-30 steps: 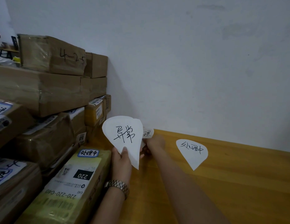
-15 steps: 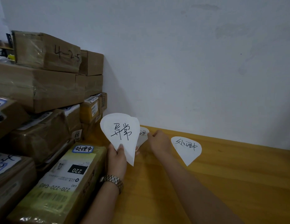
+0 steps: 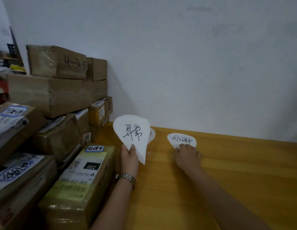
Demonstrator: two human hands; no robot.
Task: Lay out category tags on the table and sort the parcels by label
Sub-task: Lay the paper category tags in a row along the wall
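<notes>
处理中 tag (image 3: pixel 181 139) flat on yellow table (image 3: pixel 244 171) near wall; right hand (image 3: pixel 186 156), fingers extended, presses its near edge. 异常 tag (image 3: pixel 131 135) upright, pinched in left hand (image 3: pixel 129 157), not yet laid. Third tag (image 3: pixel 152 133) mostly hidden behind it. Parcels (image 3: pixel 61 113) stacked at left, apparently unsorted: tag layout partway, sorting not begun.

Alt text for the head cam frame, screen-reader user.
A person's left hand holds up a white teardrop paper tag with handwritten characters, while the right hand touches a second tag lying flat on the yellow wooden table. Taped cardboard parcels are stacked at the left against a white wall.
</notes>
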